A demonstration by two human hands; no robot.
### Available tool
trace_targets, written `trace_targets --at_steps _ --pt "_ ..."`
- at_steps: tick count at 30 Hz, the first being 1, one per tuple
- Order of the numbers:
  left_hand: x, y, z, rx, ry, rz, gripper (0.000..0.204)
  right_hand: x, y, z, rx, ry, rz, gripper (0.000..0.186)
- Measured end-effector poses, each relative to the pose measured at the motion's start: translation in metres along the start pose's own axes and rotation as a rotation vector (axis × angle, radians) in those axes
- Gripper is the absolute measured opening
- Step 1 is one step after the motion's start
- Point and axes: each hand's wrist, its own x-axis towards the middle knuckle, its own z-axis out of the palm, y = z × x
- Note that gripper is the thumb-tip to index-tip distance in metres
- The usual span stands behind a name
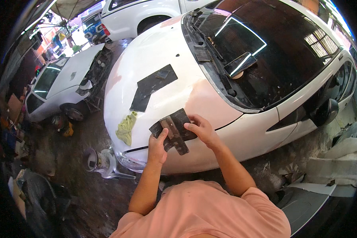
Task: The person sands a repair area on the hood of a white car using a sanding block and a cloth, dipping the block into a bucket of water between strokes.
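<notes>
My left hand (158,150) grips a flat, worn, dark brown sanding block (173,135), its thumb on the upper face. A black sheet of sandpaper (181,117) lies against the block. My right hand (202,129) pinches the sheet's right edge. Both hands are above the near edge of a white car hood (146,49) with pinkish patches. Farther up the hood lie black sandpaper sheets (156,84), with a small dark rectangular piece (162,74) on top. A crumpled yellow-green cloth (126,129) rests left of my hands.
The windshield (273,51) and side mirror (325,112) are to the right. A pale stool-like stand (106,162) is on the dark, wet-looking floor (83,139) at the hood's left. Another car (65,81) with an exposed front stands far left; a white pickup (135,18) is behind.
</notes>
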Motion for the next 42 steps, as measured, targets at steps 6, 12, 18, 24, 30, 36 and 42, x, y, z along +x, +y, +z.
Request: trace_targets --at_steps 6,12,18,24,30,36,42 --pt "0.016 -0.021 0.009 0.281 0.114 0.083 0.035 -0.003 0.005 0.03 -0.855 0.05 -0.805 0.05" --pt "0.02 0.002 0.047 0.244 0.128 0.054 0.038 -0.013 -0.056 0.047 -1.349 -0.009 -0.849 0.056" --pt "0.074 -0.041 0.025 0.259 -0.052 0.0 0.05 0.018 -0.055 0.014 -1.394 0.034 -0.812 0.05" --pt "0.062 -0.012 -0.002 0.693 -0.107 0.226 0.066 0.038 -0.046 -0.051 -1.357 0.179 -0.475 0.041" --pt "0.113 0.061 -0.21 1.757 0.428 0.723 0.086 0.042 -0.041 -0.045 -1.505 0.322 -0.323 0.041" --pt "0.124 0.043 -0.262 1.667 -0.165 0.635 0.096 0.041 -0.02 -0.043 -1.55 0.471 -0.379 0.037" --pt "0.127 0.054 -0.3 1.607 -0.314 0.84 0.071 0.062 -0.017 -0.033 -1.544 0.506 -0.378 0.038"
